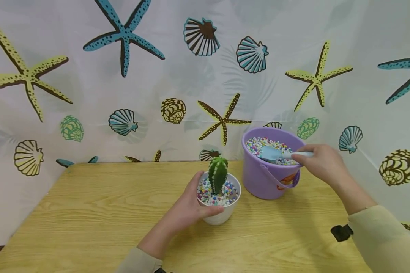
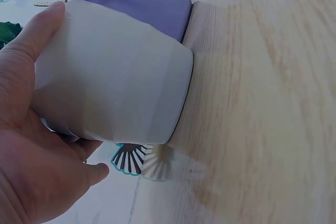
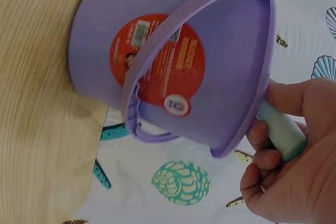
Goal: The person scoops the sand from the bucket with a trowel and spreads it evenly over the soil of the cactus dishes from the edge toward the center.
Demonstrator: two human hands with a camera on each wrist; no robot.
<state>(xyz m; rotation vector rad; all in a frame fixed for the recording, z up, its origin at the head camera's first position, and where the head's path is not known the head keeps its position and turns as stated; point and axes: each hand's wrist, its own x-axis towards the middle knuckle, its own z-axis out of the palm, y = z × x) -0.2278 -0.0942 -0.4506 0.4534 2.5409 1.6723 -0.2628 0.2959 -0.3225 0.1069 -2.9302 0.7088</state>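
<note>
A green cactus (image 1: 218, 175) stands upright in a white pot (image 1: 220, 217), with colourful pebbles around its base. My left hand (image 1: 188, 206) holds the pot's left side, thumb along the front near the rim; in the left wrist view the thumb lies against the white wall of the pot. To the right stands a purple bucket (image 1: 264, 182) filled with small multicoloured pebbles (image 1: 254, 145). My right hand (image 1: 322, 163) grips the pale handle of a light blue scoop (image 1: 271, 152), whose blade lies on the pebbles inside the bucket. In the right wrist view fingers curl round the handle (image 3: 283, 132) beside the rim.
Both containers stand on a wood-grain table (image 1: 99, 212), the bucket just right of and behind the pot. The bucket's carrying handle (image 3: 157, 40) hangs down its side over a red label (image 3: 184, 66). Behind the table hangs a curtain (image 1: 150, 83) printed with starfish and shells.
</note>
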